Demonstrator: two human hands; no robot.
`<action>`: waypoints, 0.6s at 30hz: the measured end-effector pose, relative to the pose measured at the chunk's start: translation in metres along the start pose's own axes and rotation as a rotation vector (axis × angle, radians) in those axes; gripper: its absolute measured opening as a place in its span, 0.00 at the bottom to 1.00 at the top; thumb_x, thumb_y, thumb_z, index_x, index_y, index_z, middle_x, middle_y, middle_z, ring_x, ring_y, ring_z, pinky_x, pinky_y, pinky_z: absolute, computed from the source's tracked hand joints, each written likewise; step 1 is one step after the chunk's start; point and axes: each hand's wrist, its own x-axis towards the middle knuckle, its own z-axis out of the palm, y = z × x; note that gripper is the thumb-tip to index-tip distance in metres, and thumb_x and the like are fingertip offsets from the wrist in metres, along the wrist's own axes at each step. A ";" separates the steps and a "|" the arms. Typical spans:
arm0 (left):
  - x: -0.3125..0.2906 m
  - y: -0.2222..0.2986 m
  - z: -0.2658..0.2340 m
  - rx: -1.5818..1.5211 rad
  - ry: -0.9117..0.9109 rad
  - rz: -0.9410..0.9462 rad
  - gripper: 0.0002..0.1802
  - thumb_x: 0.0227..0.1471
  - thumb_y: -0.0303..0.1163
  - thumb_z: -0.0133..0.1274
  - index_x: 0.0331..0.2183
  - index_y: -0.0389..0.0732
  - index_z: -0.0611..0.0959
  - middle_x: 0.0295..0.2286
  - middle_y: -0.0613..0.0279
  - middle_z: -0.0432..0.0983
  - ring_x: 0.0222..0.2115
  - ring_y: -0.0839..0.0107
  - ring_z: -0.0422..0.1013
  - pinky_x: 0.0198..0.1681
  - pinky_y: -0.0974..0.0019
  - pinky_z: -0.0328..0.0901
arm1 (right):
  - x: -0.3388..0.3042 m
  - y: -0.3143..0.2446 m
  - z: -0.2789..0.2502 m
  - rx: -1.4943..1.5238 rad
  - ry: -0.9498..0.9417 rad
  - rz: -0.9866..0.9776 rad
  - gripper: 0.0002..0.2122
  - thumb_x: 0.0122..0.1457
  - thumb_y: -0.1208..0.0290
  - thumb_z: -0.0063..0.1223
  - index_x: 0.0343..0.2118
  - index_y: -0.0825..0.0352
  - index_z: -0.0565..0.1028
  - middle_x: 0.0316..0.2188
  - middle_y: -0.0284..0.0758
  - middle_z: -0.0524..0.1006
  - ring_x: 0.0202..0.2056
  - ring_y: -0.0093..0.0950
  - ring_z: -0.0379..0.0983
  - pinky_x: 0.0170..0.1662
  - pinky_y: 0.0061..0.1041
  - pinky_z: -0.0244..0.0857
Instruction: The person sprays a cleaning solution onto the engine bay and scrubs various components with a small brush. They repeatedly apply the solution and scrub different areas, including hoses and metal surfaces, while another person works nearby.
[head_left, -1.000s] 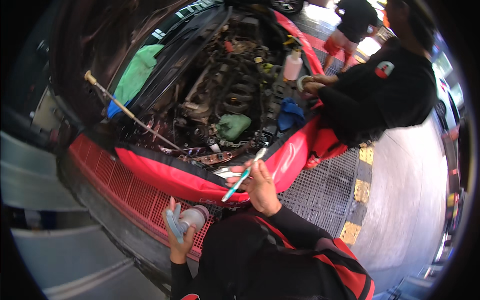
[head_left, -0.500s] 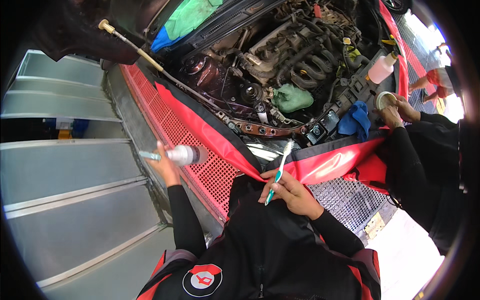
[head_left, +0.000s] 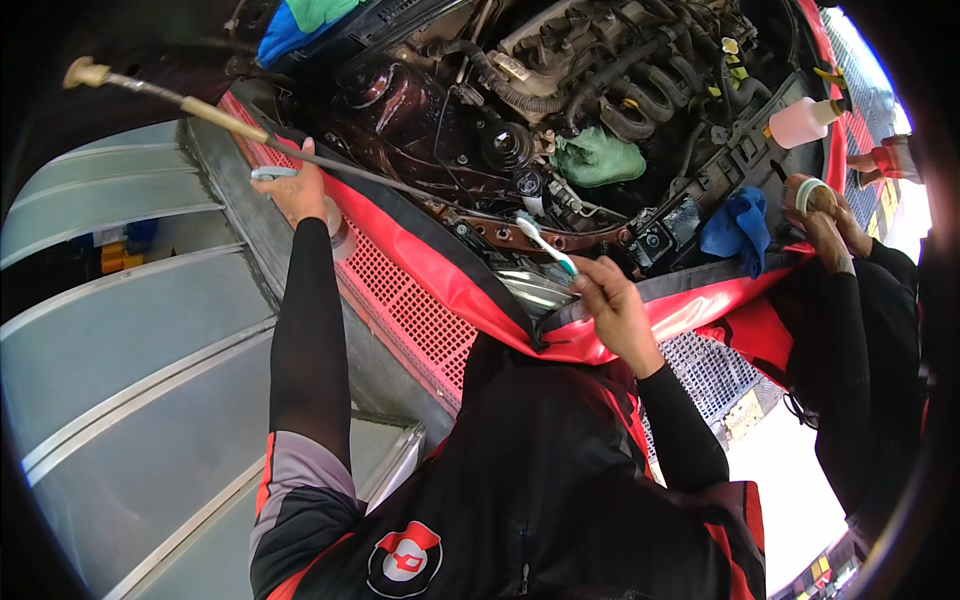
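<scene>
In my right hand (head_left: pixel 622 312) is a white and green toothbrush (head_left: pixel 546 243), gripped by its handle. Its bristle head lies over the brown-red front panel (head_left: pixel 590 241) of the engine bay, above the headlight (head_left: pixel 533 287). My left hand (head_left: pixel 303 192) is closed round the neck of a spray bottle (head_left: pixel 343 238), beside the left fender edge. The bottle's pale trigger head (head_left: pixel 274 173) pokes out past my fingers; the forearm partly covers its body. A long rod with a yellowed sleeve (head_left: pixel 225 120) slants just above this hand.
A red and black cover (head_left: pixel 420 260) drapes the car's edges. The engine (head_left: pixel 600 80) has a green cloth (head_left: pixel 600 157) on it; a blue cloth (head_left: pixel 737 232) and pink-filled bottle (head_left: pixel 803 124) lie farther right. At right, a co-worker's hands (head_left: pixel 828 232) hold a round tub (head_left: pixel 816 197).
My left hand has moved up and slightly left with the spray bottle, toward the fender. The toothbrush has risen from near my body to over the front panel, its head now tilted left.
</scene>
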 end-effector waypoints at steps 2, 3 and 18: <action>0.001 0.007 0.014 0.093 0.058 0.034 0.80 0.44 0.70 0.71 0.71 0.26 0.43 0.61 0.22 0.63 0.66 0.37 0.62 0.67 0.43 0.58 | 0.012 0.007 -0.009 -0.132 0.058 -0.034 0.13 0.72 0.78 0.52 0.55 0.70 0.81 0.31 0.34 0.69 0.30 0.27 0.68 0.36 0.27 0.65; -0.002 0.010 0.023 0.154 0.076 0.034 0.80 0.44 0.70 0.71 0.71 0.26 0.44 0.61 0.23 0.64 0.67 0.38 0.62 0.68 0.42 0.58 | 0.021 0.010 -0.014 -0.230 0.076 -0.095 0.13 0.72 0.78 0.52 0.55 0.70 0.80 0.33 0.36 0.72 0.32 0.29 0.72 0.38 0.29 0.68; -0.025 0.012 0.063 0.363 0.228 0.139 0.74 0.41 0.64 0.76 0.70 0.26 0.53 0.57 0.23 0.62 0.59 0.31 0.62 0.63 0.36 0.59 | 0.231 0.002 -0.006 -0.743 -0.072 -0.475 0.07 0.64 0.75 0.57 0.43 0.61 0.83 0.36 0.37 0.81 0.36 0.43 0.81 0.39 0.40 0.74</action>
